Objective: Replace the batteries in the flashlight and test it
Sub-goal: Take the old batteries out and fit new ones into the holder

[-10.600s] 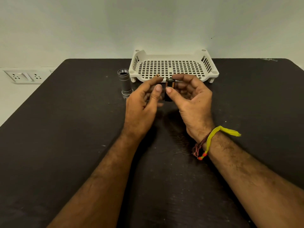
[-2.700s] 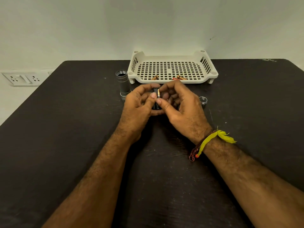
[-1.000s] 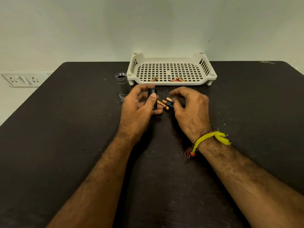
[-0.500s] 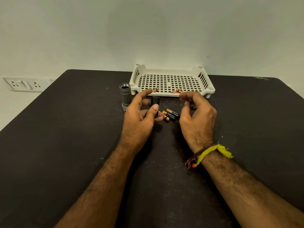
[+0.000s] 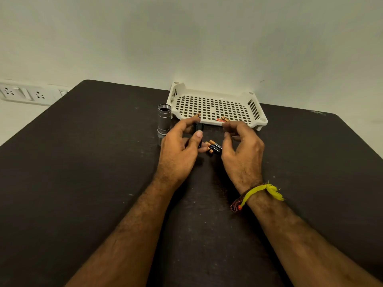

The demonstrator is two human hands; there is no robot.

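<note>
My left hand [image 5: 178, 150] grips a small black battery holder [image 5: 199, 129] upright between thumb and fingers. Loose black-and-copper batteries [image 5: 214, 147] lie on the table between my hands. My right hand [image 5: 241, 150] hovers just right of them, its fingers loosely curled and holding nothing. The silver flashlight body [image 5: 164, 119] stands upright with its open threaded end up, just left of my left hand. More batteries [image 5: 222, 119] lie in the white tray [image 5: 257, 112] near its front edge.
The dark table [image 5: 83, 183] reaches to a pale wall behind the tray. A white socket strip [image 5: 24, 93] sits on the wall at the far left. Yellow and red threads [image 5: 257, 192] wrap my right wrist.
The batteries have left the holder and now lie on the table. My right hand let go and drew slightly right. The camera tilted up, so the scene sits lower in the frame.
</note>
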